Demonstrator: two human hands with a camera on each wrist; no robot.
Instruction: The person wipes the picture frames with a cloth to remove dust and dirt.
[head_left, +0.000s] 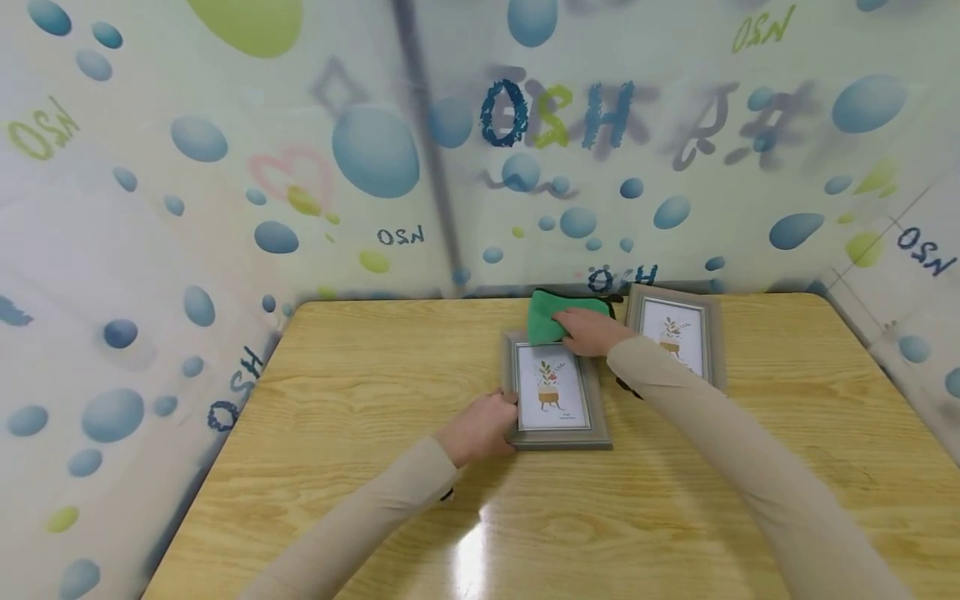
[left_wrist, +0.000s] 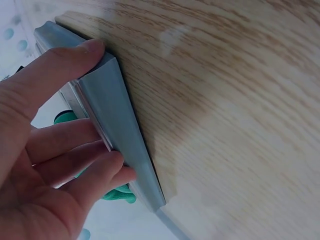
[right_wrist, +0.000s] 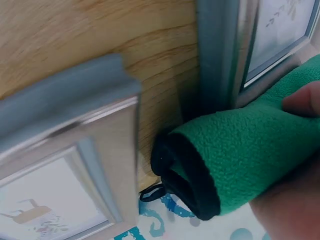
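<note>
"While the right hand (head_left: 594, 332) grips the cloth (head_left: 546, 319), where's the nearer picture frame (head_left: 553, 387)?"
"Just on that grip's near side, its length running away; the left hand (head_left: 482, 427) holds its near-left corner."

Large blue-and-green "O2H" lettering (head_left: 553, 117) on the bubble-patterned wall covering (head_left: 637, 50).

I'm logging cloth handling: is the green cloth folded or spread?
Folded: the right wrist view shows the green cloth doubled over in the right hand, black edging layered.
</note>
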